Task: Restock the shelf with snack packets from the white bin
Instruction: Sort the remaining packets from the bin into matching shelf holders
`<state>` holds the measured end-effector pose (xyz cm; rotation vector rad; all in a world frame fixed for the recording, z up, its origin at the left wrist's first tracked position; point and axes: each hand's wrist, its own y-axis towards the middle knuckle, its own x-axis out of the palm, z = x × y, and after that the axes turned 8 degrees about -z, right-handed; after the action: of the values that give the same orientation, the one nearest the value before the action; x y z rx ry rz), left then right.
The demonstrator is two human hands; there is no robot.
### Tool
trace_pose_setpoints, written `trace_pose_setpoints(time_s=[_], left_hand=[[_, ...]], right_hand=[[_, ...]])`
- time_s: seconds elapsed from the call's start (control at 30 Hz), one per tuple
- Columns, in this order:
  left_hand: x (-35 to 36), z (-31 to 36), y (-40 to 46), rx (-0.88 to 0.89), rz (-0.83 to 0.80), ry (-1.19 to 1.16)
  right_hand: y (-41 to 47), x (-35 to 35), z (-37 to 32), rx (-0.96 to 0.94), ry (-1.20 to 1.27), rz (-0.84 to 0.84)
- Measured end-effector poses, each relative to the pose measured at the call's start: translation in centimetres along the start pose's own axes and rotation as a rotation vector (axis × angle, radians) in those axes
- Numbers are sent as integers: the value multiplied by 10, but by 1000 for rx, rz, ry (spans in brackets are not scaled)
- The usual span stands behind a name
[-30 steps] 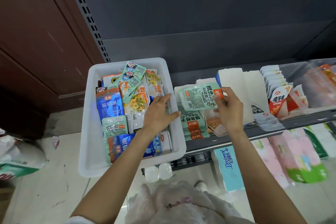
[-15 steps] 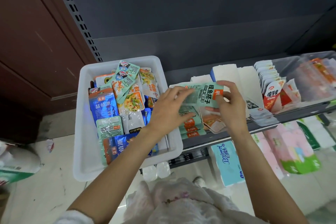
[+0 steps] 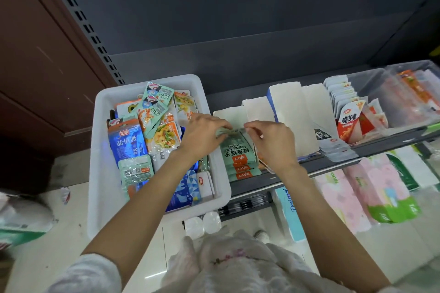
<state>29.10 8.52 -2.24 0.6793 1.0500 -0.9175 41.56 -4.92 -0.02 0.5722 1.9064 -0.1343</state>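
The white bin (image 3: pixel 102 173) stands at the shelf's left end, full of mixed snack packets; a blue packet (image 3: pixel 126 143) lies at its left. On the dark shelf (image 3: pixel 333 162) just right of the bin is a stack of pale green packets with orange labels (image 3: pixel 240 169). A green packet (image 3: pixel 234 147) lies on top of that stack. My left hand (image 3: pixel 202 135) and my right hand (image 3: pixel 271 143) both pinch its far edge, knuckles up, fingertips nearly meeting.
White cartons (image 3: pixel 290 112) and a row of red-and-white packets (image 3: pixel 350 121) fill the shelf to the right, beside a clear bin (image 3: pixel 404 95). Tissue packs (image 3: pixel 381 195) stand below. A white bag (image 3: pixel 238 261) hangs near my body. Brown panelling is at the left.
My right hand brought the green packet down from mid-air onto the stack. My left hand left the bin and joined it on the packet's far edge.
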Motion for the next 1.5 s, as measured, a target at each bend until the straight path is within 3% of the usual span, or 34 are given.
trace_pose_setpoints(time_s=[0.1, 0.17, 0.23, 0.33, 0.4, 0.5, 0.6, 0.73, 1.0, 1.07, 1.17, 1.23, 1.33, 1.5], left_hand=[[0, 0, -7, 22, -51, 13], [-5, 0, -14, 31, -169, -6], [-18, 1, -27, 14, -227, -92], [-40, -4, -60, -81, -7, -313], [-49, -18, -89, -204, 149, -355], [-49, -56, -130, -425, 228, -142], [-46, -88, -161, -517, 161, 65], [-40, -109, -174, -383, 96, 297], [-44, -125, -159, -412, -308, 469], [-46, -128, -158, -402, -247, 372], [-48, -135, -162, -379, 126, 75], [-56, -132, -164, -438, 336, -283], [-69, -118, -161, -510, 355, -701], [-81, -96, -151, -480, 207, -1055]], right_hand=[[-4, 1, -1, 13, -175, -312], [-7, -3, 1, 41, -158, -465], [-12, -8, 2, 76, 32, -370], [-12, -19, -3, 56, 253, -61], [-7, -24, -18, 5, 333, -45], [-2, -8, -56, -134, 410, -152], [2, 30, -98, -259, 409, -400], [8, 87, -139, -289, 220, -673], [12, 141, -183, -162, 63, -588], [15, 140, -185, -140, 120, -553], [23, 121, -178, 17, 380, -437], [29, 102, -171, 196, 707, -408], [31, 76, -158, 383, 1095, -368], [31, 48, -137, 447, 1264, -308]])
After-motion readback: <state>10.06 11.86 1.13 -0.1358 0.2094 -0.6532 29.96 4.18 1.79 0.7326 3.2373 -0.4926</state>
